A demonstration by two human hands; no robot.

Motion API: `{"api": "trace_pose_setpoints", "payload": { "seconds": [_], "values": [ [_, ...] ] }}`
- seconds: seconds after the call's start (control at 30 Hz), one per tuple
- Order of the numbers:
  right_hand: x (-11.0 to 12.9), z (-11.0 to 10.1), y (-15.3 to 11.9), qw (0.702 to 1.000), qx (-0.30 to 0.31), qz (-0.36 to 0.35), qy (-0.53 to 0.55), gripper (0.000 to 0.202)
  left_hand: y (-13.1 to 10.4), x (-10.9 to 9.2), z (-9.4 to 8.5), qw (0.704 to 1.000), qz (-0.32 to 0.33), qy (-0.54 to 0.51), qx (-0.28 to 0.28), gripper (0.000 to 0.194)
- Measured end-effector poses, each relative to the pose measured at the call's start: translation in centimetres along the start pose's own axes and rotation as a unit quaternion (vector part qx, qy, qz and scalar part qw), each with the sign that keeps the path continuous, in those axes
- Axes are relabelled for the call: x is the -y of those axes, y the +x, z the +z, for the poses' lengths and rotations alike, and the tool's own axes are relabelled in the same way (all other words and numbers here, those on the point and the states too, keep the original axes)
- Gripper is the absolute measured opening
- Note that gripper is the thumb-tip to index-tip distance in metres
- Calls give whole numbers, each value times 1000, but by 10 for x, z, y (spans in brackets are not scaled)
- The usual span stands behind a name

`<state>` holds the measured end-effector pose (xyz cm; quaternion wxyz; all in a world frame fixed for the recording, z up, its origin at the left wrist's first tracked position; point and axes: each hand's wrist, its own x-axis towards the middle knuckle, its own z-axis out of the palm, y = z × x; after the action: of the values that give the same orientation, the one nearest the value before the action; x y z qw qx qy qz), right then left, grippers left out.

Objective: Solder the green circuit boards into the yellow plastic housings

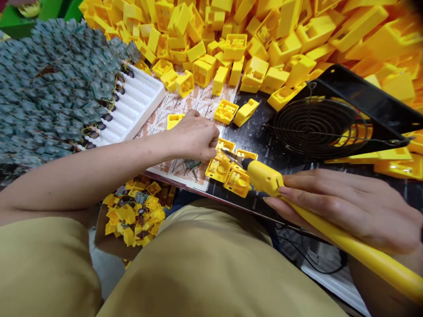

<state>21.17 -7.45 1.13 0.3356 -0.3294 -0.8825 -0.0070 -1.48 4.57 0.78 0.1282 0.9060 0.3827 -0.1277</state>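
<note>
My right hand (343, 207) is wrapped round a yellow hot glue gun (264, 177). Its black nozzle and grey tip point left, over a cluster of open yellow plastic housings (218, 169) at the table's front edge. Beside that tip my left hand (197, 135) is closed, knuckles up, its fingertips hidden; what they pinch, if anything, cannot be made out. Below the left hand lies a small green circuit board (192, 164). Another yellow housing (174, 120) is partly covered by my left hand. Two loose housings (226, 111) lie just beyond it.
A large heap of yellow housings (185, 26) fills the back. Many grey-green boards with wires (49, 83) are piled on a white ridged foam tray (145, 94) at left. A black fan (310, 123) stands at right. Below the table edge, a box (102, 229) holds yellow parts.
</note>
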Motion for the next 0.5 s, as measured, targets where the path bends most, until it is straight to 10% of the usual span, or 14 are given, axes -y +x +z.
{"api": "trace_pose_setpoints", "payload": {
  "seconds": [0.5],
  "values": [
    [-20,-13,-35,995,12,85,40,26,1,-2,-7,999,13,37,28,20]
  ]
}}
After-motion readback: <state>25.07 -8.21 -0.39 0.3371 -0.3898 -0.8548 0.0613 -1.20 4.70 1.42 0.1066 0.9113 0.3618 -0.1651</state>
